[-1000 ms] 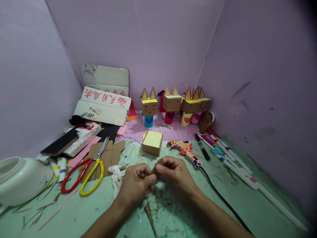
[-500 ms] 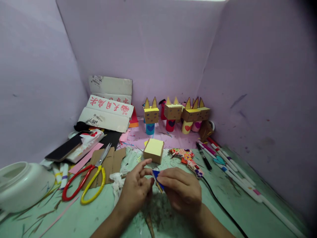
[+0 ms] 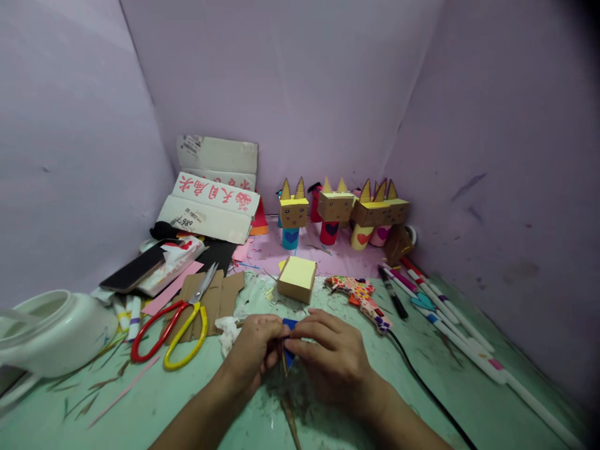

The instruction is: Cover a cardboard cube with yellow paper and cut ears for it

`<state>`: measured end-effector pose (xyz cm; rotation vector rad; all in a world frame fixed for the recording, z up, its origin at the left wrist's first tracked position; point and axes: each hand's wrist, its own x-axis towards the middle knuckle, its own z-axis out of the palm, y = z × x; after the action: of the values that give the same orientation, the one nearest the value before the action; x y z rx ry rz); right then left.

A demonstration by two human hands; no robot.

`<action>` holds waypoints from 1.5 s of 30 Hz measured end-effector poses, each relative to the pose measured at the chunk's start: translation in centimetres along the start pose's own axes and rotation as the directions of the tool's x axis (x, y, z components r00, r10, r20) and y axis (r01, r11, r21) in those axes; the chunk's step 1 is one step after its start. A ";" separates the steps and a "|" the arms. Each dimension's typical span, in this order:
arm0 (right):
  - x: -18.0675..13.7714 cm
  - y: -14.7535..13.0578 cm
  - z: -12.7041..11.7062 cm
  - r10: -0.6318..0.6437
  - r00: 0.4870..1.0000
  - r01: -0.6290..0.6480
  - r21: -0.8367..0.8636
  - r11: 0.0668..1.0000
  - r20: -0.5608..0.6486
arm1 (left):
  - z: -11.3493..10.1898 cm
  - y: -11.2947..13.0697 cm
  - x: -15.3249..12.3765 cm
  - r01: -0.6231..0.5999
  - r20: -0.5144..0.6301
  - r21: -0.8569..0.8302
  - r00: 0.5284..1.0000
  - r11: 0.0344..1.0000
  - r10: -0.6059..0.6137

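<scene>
Between my two hands is a small folded triangle (image 3: pixel 290 357), blue on one face with a brown cardboard edge. My left hand (image 3: pixel 255 347) pinches its left side between thumb and fingers. From the other side, the fingertips of my right hand (image 3: pixel 335 353) press on the blue face. Just beyond the hands sits a small cardboard box (image 3: pixel 296 278) with a pale yellow top. Below the hands, a thin pointed brown strip (image 3: pixel 290 420) lies on the table. A crumpled white tissue (image 3: pixel 228 334) is beside my left hand.
Scissors (image 3: pixel 180 331) with red and yellow handles lie left on cardboard pieces. A patterned glue gun (image 3: pixel 360 297) with a black cord, a black pen (image 3: pixel 394 294) and several markers lie right. Box-headed figures (image 3: pixel 294 212) stand at the back. A white pot (image 3: pixel 51 331) stands far left.
My left fingers have closed onto the blue triangle, which has turned more upright and shifted slightly left. The whole scene has shifted a little right and up in view.
</scene>
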<state>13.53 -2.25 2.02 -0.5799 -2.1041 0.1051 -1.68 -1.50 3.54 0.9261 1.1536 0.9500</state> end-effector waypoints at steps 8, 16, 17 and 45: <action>0.8 0.5 -0.8 0.760 0.557 -0.693 0.692 0.203 0.335 | -1.1 1.8 -0.7 -0.049 0.239 0.242 0.971 0.969 -0.011; 1.4 0.3 0.2 0.678 0.379 -0.824 0.563 -0.062 0.630 | -1.3 1.2 -0.5 -0.111 0.340 0.447 0.939 0.888 -0.054; 1.3 0.3 0.3 0.690 0.349 -0.837 0.542 -0.075 0.634 | -1.3 1.1 -0.4 -0.104 0.328 0.450 0.943 0.887 -0.056; 1.1 0.0 1.4 0.849 0.208 -0.715 0.667 -0.207 0.487 | -0.1 0.6 0.0 0.028 -0.016 0.152 1.000 0.988 -0.026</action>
<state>11.84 -1.59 2.05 -1.1779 -0.8341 1.7249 -1.84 -1.31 4.09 1.0246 1.2610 0.8569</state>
